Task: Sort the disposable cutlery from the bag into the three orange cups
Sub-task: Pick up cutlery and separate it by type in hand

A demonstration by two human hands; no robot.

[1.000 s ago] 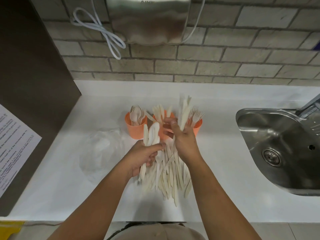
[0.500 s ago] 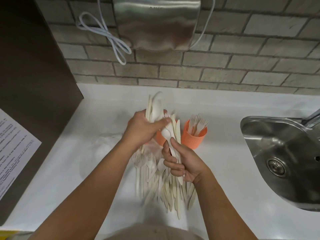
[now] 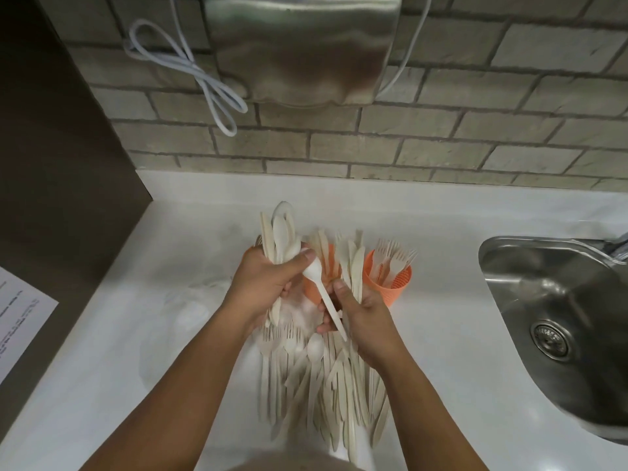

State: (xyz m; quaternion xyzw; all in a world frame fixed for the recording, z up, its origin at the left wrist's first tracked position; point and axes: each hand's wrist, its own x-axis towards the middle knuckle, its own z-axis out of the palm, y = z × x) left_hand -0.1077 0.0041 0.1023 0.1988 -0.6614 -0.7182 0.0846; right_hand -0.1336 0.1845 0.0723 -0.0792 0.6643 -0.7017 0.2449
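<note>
My left hand [image 3: 268, 287] grips a bundle of pale spoons [image 3: 280, 232], bowls pointing up, in front of the left cup, which is hidden. My right hand [image 3: 360, 317] pinches the handle of one white spoon [image 3: 323, 294], whose bowl touches my left thumb. It also holds several knives [image 3: 353, 266] upright. Behind the hands stands the middle orange cup [image 3: 328, 263], partly hidden. The right orange cup [image 3: 390, 283] holds forks. A loose pile of cutlery [image 3: 319, 385] lies on the white counter [image 3: 441, 334] below my hands.
The crumpled clear bag [image 3: 193, 307] lies left of the pile. A steel sink [image 3: 560, 321] sits at the right. A printed sheet [image 3: 17, 321] hangs on the dark panel at the left. A brick wall with a metal dispenser [image 3: 299, 45] is behind.
My right hand has lifted a single white spoon from the pile up to my left hand's bundle. The view has tilted upward slightly.
</note>
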